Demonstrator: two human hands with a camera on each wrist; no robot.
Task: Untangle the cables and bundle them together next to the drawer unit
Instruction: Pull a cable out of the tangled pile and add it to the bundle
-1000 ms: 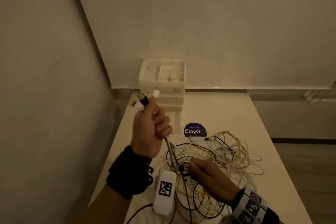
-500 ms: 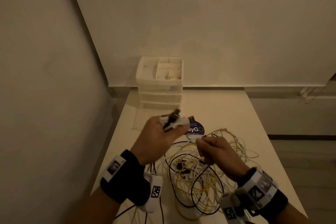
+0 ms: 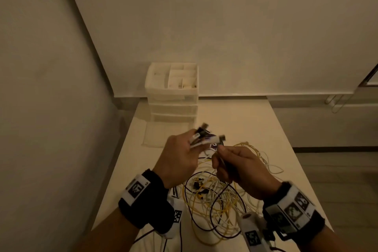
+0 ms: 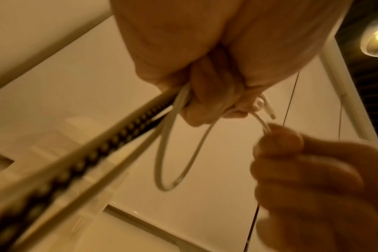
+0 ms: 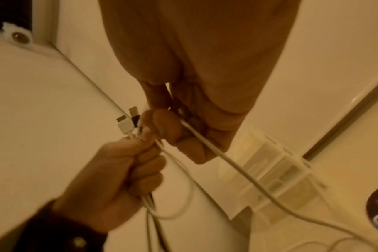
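Several plugs (image 3: 201, 136) fan out of the left hand (image 3: 180, 157), fist closed round their leads at frame centre; the right hand (image 3: 238, 166) pinches one white cable (image 5: 214, 148) beside it. I'd feed that end into the fist, plugs level, then draw slack gently so loops don't snag. Most cables (image 3: 216, 196) lie tangled low on the pale table (image 3: 235, 118); the drawer unit (image 3: 172, 93) stands at its far end, against bare walls.

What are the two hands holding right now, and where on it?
The left hand grips several cables just below their plugs. The right hand pinches one white cable along its cord.
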